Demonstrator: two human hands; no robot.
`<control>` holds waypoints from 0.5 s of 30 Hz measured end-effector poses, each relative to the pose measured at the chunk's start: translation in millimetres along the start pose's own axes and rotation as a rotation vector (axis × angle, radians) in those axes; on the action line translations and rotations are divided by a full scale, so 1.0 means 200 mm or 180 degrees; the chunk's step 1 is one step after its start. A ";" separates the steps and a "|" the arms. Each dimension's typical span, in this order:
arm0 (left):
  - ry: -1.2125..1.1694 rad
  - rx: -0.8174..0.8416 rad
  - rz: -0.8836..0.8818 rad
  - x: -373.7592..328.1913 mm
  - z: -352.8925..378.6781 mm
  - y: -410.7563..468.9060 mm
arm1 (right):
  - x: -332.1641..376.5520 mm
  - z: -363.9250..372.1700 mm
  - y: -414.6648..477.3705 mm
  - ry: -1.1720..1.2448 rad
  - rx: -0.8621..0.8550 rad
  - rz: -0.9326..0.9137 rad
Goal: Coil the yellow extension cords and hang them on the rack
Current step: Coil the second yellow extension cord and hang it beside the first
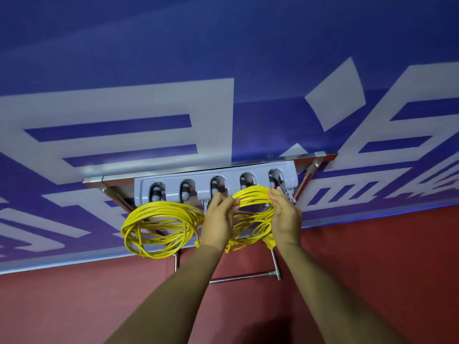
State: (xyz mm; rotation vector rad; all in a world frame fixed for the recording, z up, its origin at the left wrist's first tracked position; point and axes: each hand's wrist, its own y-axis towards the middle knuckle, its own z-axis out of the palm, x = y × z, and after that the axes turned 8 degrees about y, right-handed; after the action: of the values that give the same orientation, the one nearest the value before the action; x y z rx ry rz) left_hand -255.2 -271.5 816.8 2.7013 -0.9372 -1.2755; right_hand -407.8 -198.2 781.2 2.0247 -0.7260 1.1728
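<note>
Yellow coil [251, 194] between both hands [218, 219] [285, 217]

No legible text; blue banner [149, 45] bears large white characters, cropped, unreadable.

Your grey rack [216, 181] is fixed to a metal frame [94, 180], with five slots in a row along its face. The first coil [159, 227] of yellow cord hangs below the two leftmost slots. The second coil [253, 194] is up against the two rightmost slots, gripped by your left hand [218, 219] and right hand [285, 217]; whether it is hooked on, you cannot tell.
</note>
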 end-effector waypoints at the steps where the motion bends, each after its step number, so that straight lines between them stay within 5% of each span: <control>1: 0.0103 0.0021 0.0038 0.00 -0.01 -0.01 | 0.01 0.00 0.00 0.0000 0.0051 0.0127; 15: 0.1130 0.0635 -0.0075 -0.07 -0.15 -0.05 | 0.16 -0.21 -0.04 -0.1333 0.0912 -0.0368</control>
State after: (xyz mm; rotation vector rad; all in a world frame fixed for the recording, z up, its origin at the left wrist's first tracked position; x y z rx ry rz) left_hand -237.0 -263.4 844.3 2.9534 -1.0343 -0.6970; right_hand -409.5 -165.3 822.9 2.5596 -0.6518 0.8293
